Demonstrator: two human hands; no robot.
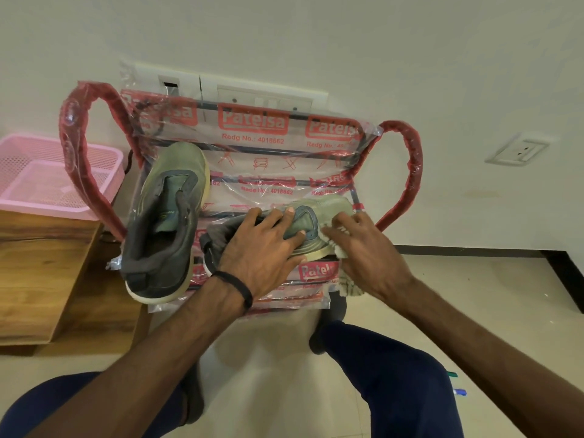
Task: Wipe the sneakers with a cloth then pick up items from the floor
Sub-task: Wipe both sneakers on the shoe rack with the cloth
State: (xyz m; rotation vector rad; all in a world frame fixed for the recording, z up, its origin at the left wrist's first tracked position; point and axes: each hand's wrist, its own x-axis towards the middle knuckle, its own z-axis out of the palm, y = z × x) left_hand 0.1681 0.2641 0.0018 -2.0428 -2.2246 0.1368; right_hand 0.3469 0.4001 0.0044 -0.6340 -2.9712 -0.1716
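The right-hand sneaker [319, 216], lying on its side on the plastic-wrapped rack [262, 172], was pinned under the flat, spread fingers of the left hand [265, 248], while the cloth [335, 245] was bunched under the right hand [363, 248] fingers against the sole edge. Best done with firm bracing and short strokes along the midsole. "Patelsa" and "Redg No.: 4018662" were read just beyond the fingertips; the second sneaker [167, 216] sat left of them.

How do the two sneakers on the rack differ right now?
The left sneaker lies untouched, toe toward the wall; the right sneaker lies crosswise, toe to the right. The left hand steadies the right sneaker while the right hand presses a cloth to its side. Both are green with pale soles.
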